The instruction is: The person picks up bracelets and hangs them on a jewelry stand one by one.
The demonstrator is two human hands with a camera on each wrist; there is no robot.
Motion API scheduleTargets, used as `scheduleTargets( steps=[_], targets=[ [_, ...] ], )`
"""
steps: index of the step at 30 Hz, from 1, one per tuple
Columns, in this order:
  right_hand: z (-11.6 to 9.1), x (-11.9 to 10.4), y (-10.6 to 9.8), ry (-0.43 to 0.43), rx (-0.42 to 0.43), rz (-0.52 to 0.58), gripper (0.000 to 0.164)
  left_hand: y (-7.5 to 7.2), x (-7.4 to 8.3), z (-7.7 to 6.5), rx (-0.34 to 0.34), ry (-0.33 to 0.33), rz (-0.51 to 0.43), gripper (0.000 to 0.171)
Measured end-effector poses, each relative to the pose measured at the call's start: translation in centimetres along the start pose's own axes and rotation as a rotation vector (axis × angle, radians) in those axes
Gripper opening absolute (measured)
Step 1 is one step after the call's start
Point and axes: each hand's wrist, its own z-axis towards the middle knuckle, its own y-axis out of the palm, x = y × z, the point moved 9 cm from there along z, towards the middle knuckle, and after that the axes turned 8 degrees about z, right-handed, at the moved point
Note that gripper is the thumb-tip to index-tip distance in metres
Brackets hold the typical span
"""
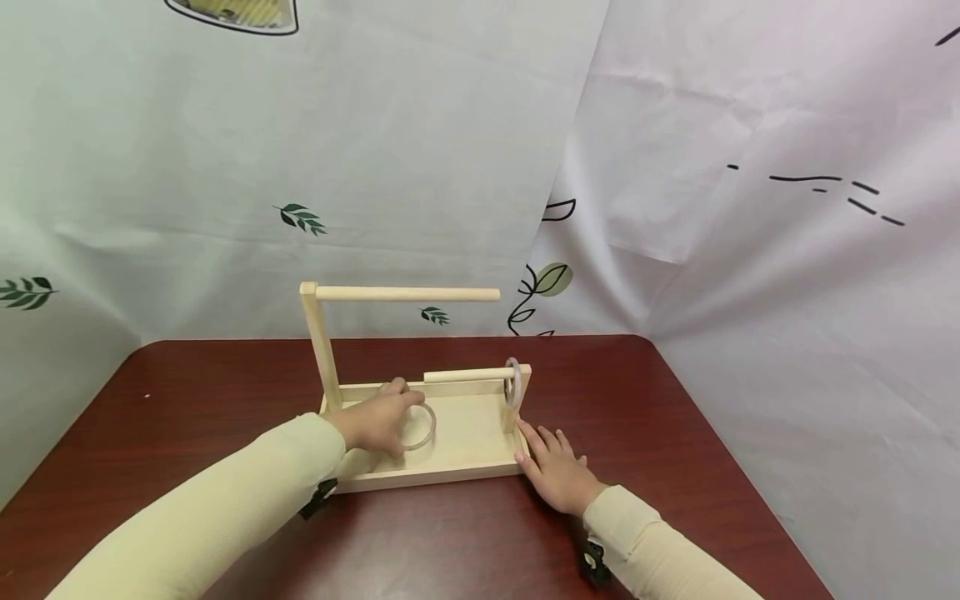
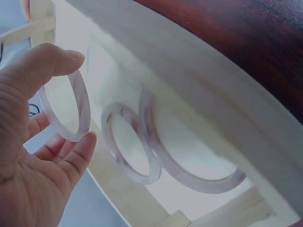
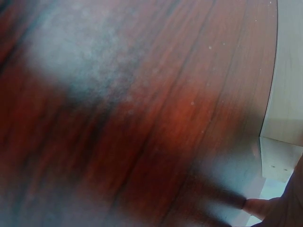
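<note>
My left hand [image 1: 384, 419] is over the left part of a pale wooden tray stand [image 1: 468, 429]. It pinches a pale, marbled bangle [image 2: 83, 106] between thumb and fingertips. Two more bangles lie in the tray in the left wrist view: a smaller one [image 2: 154, 169] and a larger one [image 2: 208, 186], touching or overlapping. Another bangle [image 1: 517, 385] hangs on the lower rod [image 1: 465, 376], close to its post. With fingers extended, my right hand [image 1: 558, 473] touches the tray's right end; only part of it shows in the right wrist view.
A tall post [image 1: 321, 350] at the tray's left end carries the upper rod [image 1: 408, 293], which points right above the tray. Under the stand is a dark red-brown table [image 1: 637, 433]. A white printed cloth [image 1: 420, 167] hangs behind it.
</note>
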Motion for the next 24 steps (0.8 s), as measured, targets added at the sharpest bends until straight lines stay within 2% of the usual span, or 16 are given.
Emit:
scheduleTargets(
  steps=[7, 16, 24],
  targets=[
    [-0.1, -0.1, -0.1, 0.002, -0.001, 0.006, 0.058, -1.3, -0.5, -0.3, 0.044, -0.034, -0.036, 0.080],
    [-0.3, -0.6, -0.4, -0.003, -0.010, 0.011, 0.057, -2.5, -1.5, -0.7, 0.064, -0.095, -0.097, 0.076],
    [-0.4, -0.7, -0.5, -0.010, -0.008, 0.019, 0.057, -4.0, -1.8, -1.4, 0.160, -0.100, -0.105, 0.072]
  ],
)
